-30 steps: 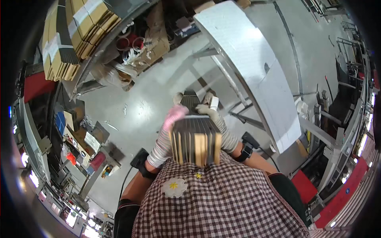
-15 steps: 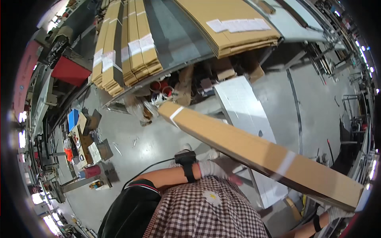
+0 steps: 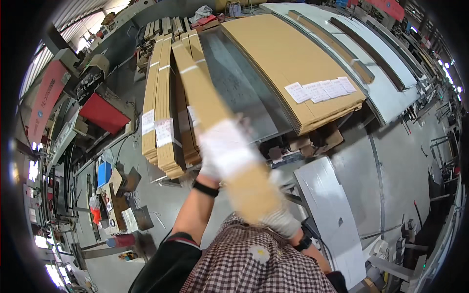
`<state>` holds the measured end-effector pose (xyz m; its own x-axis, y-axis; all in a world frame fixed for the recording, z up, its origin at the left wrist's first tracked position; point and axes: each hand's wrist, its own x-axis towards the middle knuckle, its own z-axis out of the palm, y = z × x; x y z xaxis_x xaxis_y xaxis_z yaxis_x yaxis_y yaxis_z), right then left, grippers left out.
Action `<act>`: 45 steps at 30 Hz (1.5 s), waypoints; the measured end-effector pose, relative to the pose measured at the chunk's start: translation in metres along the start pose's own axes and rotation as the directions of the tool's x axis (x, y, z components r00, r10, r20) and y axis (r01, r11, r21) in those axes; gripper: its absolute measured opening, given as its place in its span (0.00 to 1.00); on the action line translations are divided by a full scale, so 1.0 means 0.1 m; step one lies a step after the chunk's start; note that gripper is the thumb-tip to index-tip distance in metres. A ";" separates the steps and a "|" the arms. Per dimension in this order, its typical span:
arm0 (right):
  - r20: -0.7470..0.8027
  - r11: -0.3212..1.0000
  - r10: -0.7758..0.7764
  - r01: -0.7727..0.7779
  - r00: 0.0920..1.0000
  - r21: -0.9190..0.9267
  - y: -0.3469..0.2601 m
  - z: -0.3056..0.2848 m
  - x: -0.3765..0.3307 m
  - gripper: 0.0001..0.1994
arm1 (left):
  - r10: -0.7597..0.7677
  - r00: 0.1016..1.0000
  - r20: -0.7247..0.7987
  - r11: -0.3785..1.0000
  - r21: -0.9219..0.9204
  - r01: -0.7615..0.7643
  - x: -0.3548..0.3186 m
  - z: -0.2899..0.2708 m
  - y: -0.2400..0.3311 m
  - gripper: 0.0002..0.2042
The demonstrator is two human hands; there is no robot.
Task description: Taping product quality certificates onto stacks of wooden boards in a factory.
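Observation:
A long, narrow cardboard bundle with white bands slants away from my body, its near part smeared by motion. My left hand, in a pale glove, grips it around the middle; blurred fingertips show past its right edge. At the near end my right hand, also gloved, holds the bundle, its fingers mostly hidden beneath. The bundle's far end lies over the strapped cardboard stacks at the left of the table. White paper slips rest on those stacks.
Right of the stacks is the grey tabletop, then a pile of wide cardboard sheets with paper slips. A white panel stands low at my right. Boxes and scraps sit under the table. A blue box is at the left.
The bundle has swung from pointing right to pointing forward over the left stacks. My left hand has moved from my waist onto its middle. I am closer to the table.

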<state>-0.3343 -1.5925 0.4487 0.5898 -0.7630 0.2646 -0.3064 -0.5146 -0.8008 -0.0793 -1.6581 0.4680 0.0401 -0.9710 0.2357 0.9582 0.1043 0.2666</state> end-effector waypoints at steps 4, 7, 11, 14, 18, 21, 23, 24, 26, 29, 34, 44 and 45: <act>0.131 1.000 -0.002 0.003 0.991 -0.007 0.42 -0.15 0.30 0.17 | 0.242 0.769 -0.591 0.883 -0.194 -0.427 -1.02 -0.66 0.32 0.39; -0.258 0.980 0.199 -0.191 0.945 0.054 1.05 -0.62 -0.09 0.12 | -0.125 0.527 -0.840 0.992 -0.114 0.053 -1.54 -0.90 -0.17 0.37; -0.458 0.766 0.603 -0.634 0.653 0.105 2.10 -1.56 -1.03 0.09 | -0.178 0.454 -0.873 0.931 0.000 0.365 -1.15 -0.92 -0.82 0.33; -0.289 0.393 0.897 -0.904 0.335 0.170 2.86 -2.09 -1.72 0.15 | 0.090 0.787 -0.610 0.622 0.652 0.434 -0.32 -0.80 -1.11 0.28; -0.127 0.290 0.931 -0.905 0.342 -0.310 3.71 -2.38 -2.24 0.29 | 0.294 0.951 -0.098 -0.091 0.987 0.130 0.91 -0.60 -1.49 0.17; -0.127 0.220 0.964 -0.970 0.232 -0.103 4.08 -2.50 -2.43 0.34 | 0.212 0.949 0.233 -0.443 0.888 -0.120 1.81 -0.58 -1.71 0.19; -0.161 0.248 0.947 -0.953 0.276 -0.176 4.19 -2.57 -2.45 0.32 | 0.133 0.968 0.212 -0.708 0.704 -0.057 2.31 -0.68 -1.76 0.21; -0.188 0.218 0.948 -0.953 0.258 -0.209 4.18 -2.62 -2.42 0.31 | 0.085 0.990 0.117 -0.817 0.577 0.002 2.45 -0.74 -1.76 0.22; -0.141 0.229 0.954 -0.948 0.264 -0.223 4.06 -2.73 -2.20 0.30 | 0.003 0.999 -0.044 -0.895 0.446 0.022 2.57 -0.85 -1.68 0.24; -0.160 0.315 0.922 -0.925 0.351 -0.213 3.57 -2.87 -1.51 0.24 | -0.025 1.000 -0.011 -0.945 0.327 -0.021 2.43 -0.97 -1.55 0.23; -0.455 0.738 0.673 -0.573 0.584 0.357 2.61 -2.44 0.29 0.14 | 0.136 0.990 0.028 -0.837 0.539 0.100 2.21 -1.05 -1.45 0.27; 0.248 0.018 0.804 -0.439 0.540 0.898 2.72 -0.91 2.24 0.30 | 0.327 0.643 -0.692 0.698 0.635 0.329 2.58 -1.53 -1.62 0.34; 0.236 -0.034 0.808 -0.357 0.540 0.933 2.75 -0.88 2.24 0.32 | 0.318 0.661 -0.680 0.702 0.638 0.318 2.57 -1.56 -1.63 0.33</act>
<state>-0.3522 -1.9392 0.3349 0.2474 -0.7355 -0.6308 0.4972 0.6551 -0.5689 -0.1810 -1.9585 0.3393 0.5238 -0.7550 -0.3944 0.5045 -0.0982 0.8578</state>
